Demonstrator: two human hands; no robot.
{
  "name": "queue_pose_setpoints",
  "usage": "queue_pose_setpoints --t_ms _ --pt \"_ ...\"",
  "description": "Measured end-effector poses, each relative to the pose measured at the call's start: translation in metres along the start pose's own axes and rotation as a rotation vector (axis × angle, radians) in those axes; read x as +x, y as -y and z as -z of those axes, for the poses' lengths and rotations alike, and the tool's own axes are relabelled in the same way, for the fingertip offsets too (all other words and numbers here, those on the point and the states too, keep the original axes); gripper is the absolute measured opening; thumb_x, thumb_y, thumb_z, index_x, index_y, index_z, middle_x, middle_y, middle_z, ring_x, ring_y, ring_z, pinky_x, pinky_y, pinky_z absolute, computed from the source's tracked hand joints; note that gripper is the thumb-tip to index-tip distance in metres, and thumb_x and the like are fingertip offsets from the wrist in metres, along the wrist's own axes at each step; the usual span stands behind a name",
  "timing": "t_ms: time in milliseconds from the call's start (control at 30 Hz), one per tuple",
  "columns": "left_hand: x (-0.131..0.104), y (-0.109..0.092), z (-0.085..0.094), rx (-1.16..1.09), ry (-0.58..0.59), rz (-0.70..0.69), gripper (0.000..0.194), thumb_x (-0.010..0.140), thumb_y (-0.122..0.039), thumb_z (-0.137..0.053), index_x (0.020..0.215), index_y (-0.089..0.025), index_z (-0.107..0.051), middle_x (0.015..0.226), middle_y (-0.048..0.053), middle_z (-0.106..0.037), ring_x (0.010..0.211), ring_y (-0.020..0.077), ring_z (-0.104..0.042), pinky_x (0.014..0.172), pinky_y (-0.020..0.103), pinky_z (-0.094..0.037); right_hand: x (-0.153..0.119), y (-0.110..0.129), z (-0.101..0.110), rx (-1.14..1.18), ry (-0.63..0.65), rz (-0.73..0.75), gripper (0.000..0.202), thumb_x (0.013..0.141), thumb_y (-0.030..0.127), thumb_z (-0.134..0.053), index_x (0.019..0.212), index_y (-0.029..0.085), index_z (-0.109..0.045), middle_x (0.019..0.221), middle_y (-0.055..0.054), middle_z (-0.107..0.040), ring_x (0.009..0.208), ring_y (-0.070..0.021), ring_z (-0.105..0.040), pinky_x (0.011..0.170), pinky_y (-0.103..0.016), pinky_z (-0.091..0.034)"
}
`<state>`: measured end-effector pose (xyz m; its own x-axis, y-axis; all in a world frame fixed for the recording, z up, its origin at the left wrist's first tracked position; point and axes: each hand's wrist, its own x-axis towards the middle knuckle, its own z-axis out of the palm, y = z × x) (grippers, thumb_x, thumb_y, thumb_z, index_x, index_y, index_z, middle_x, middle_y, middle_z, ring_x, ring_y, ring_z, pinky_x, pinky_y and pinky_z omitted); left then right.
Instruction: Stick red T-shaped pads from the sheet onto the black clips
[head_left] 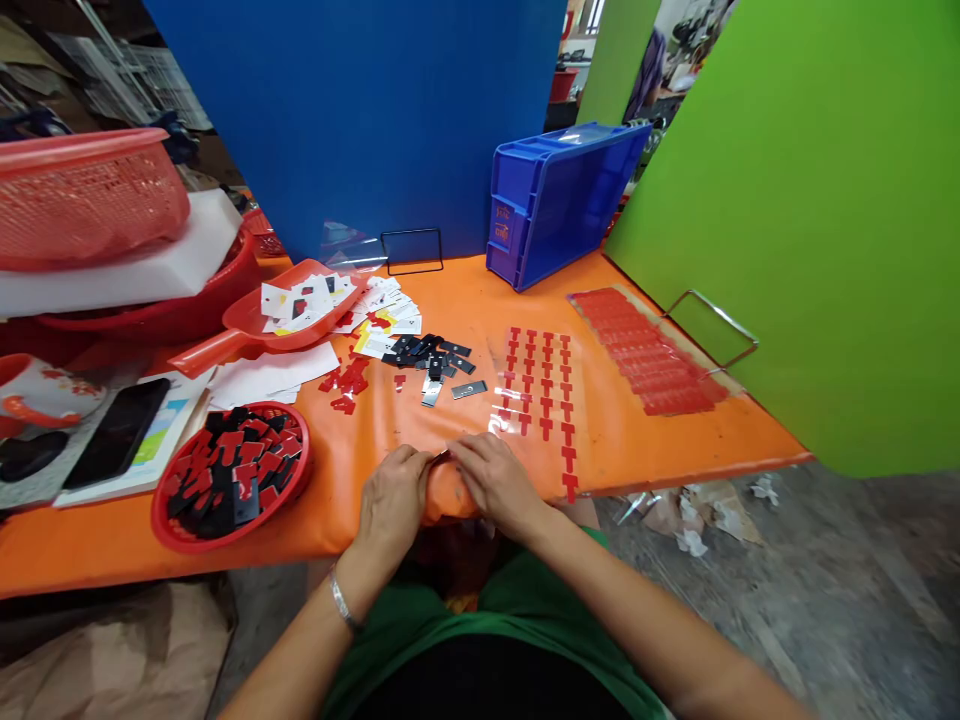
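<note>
At the front edge of the orange table, my left hand [391, 500] and my right hand [501, 485] meet. Their fingertips pinch a small dark plate [440, 457], which is mostly covered by the fingers. Just beyond lie several black and metallic rectangular plates [469, 390] in a loose heap. Red T-shaped pieces [547, 385] stick in columns on a clear sheet to the right of my hands. A scatter of loose red pieces [349, 380] sits left of the heap. To the left, a red basket [159, 520] holds black plates with red pieces on them.
An orange-red scoop [247, 325] carries printed cards. Behind stand a blue bin [517, 215] and blue and green panels. A patterned red sheet [649, 350] lies at right. A phone [120, 430], a mug [45, 390] and stacked red baskets [90, 205] crowd the left.
</note>
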<state>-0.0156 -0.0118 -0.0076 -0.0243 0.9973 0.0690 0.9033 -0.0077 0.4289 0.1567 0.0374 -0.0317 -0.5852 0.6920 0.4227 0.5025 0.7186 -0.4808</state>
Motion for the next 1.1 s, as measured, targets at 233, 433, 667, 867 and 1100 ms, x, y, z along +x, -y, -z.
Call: queue_pose_setpoints --t_ms 233,433,667,867,1100 --pt "0.019 -0.006 0.001 -0.735 -0.008 0.261 0.019 0.085 -0.032 -0.051 0.089 -0.017 -0.061 0.082 0.007 -0.070 0.078 0.0198 -0.066 0.075 0.032 -0.051 0.003 -0.061 0.049 -0.029 -0.191 -0.523 0.009 0.080 0.014 -0.051 0.076 0.017 -0.059 0.080 -0.006 -0.059 0.077 -0.0196 -0.055 0.072 -0.032 -0.044" --pt "0.049 -0.039 -0.017 -1.295 0.122 0.433 0.026 0.075 -0.033 -0.067 0.085 -0.012 -0.057 0.074 0.008 -0.070 0.064 0.0150 -0.066 0.067 0.030 -0.056 0.009 -0.076 0.055 -0.068 -0.021 -0.623 0.005 0.075 0.014 -0.057 0.072 0.017 -0.059 0.078 -0.004 -0.057 0.073 -0.0164 -0.054 0.068 -0.026 -0.039" --pt "0.088 -0.067 -0.043 -1.369 0.154 0.445 0.022 0.074 -0.026 -0.070 0.083 -0.013 -0.055 0.070 0.006 -0.069 0.054 0.0117 -0.064 0.057 0.025 -0.054 0.019 -0.073 0.057 -0.157 0.084 -0.642 0.009 0.072 0.008 -0.057 0.073 0.017 -0.059 0.076 -0.004 -0.057 0.068 -0.0151 -0.052 0.060 -0.023 -0.034" --pt "0.100 -0.071 -0.065 -1.325 0.127 0.410 0.017 0.077 -0.021 -0.068 0.080 -0.013 -0.053 0.068 0.005 -0.067 0.053 0.0086 -0.062 0.057 0.022 -0.053 0.006 -0.065 0.048 -0.260 -0.055 -0.548 0.009 0.080 0.014 -0.056 0.080 0.016 -0.064 0.083 -0.007 -0.058 0.076 -0.0184 -0.053 0.068 -0.027 -0.039" --pt "0.101 -0.070 -0.062 -1.304 0.152 0.403 0.016 0.078 -0.019 -0.066 0.080 -0.013 -0.051 0.073 0.007 -0.069 0.056 0.0094 -0.063 0.057 0.022 -0.053 0.008 -0.059 0.047 -0.200 -0.099 -0.602 0.008 0.076 0.010 -0.054 0.076 0.017 -0.058 0.082 -0.008 -0.058 0.078 -0.0202 -0.052 0.068 -0.029 -0.039"
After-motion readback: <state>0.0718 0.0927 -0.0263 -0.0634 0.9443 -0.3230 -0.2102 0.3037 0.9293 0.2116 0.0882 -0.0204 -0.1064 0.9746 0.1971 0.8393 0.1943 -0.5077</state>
